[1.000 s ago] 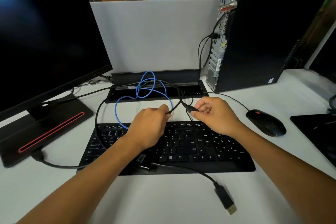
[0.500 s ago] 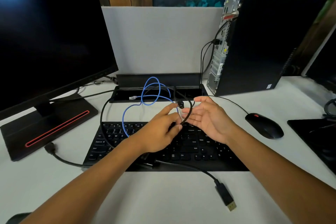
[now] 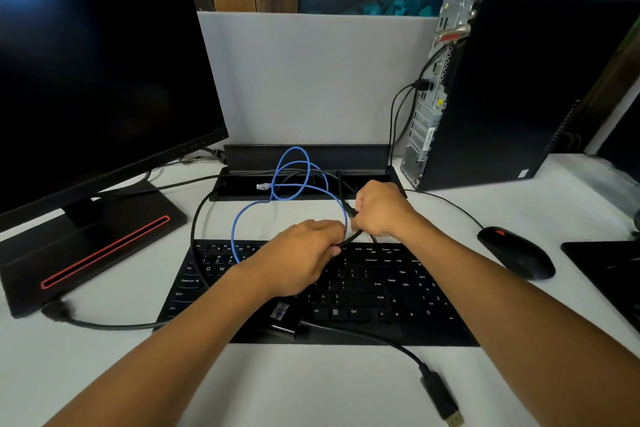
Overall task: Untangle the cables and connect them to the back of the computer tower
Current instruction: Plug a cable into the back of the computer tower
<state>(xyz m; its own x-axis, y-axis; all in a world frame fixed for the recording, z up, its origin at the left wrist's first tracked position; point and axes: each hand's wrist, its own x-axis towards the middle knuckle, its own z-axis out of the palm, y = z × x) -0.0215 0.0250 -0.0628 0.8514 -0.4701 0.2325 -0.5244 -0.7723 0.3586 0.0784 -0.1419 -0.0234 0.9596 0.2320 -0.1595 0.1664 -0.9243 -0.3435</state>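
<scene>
A blue network cable (image 3: 239,229) loops over the desk behind the keyboard, its clear plug (image 3: 263,186) lying by the desk's cable slot. A thin black cable (image 3: 353,236) runs between my hands. My left hand (image 3: 304,256) pinches it above the keyboard's top row. My right hand (image 3: 381,210) grips its small black plug end just behind. The black computer tower (image 3: 519,90) stands at the back right, its rear panel (image 3: 429,107) facing left with two black cables plugged in. A black display cable (image 3: 440,395) with a gold-tipped plug lies near the front edge.
A black keyboard (image 3: 381,295) lies under my hands. A black mouse (image 3: 516,253) sits to its right. A large dark monitor (image 3: 90,73) on a black base with a red stripe fills the left. An open cable tray (image 3: 304,163) runs along the grey divider.
My right hand, open half a second ago, has closed on the black plug end. My left hand dropped lower toward the keyboard, still pinching the black cable.
</scene>
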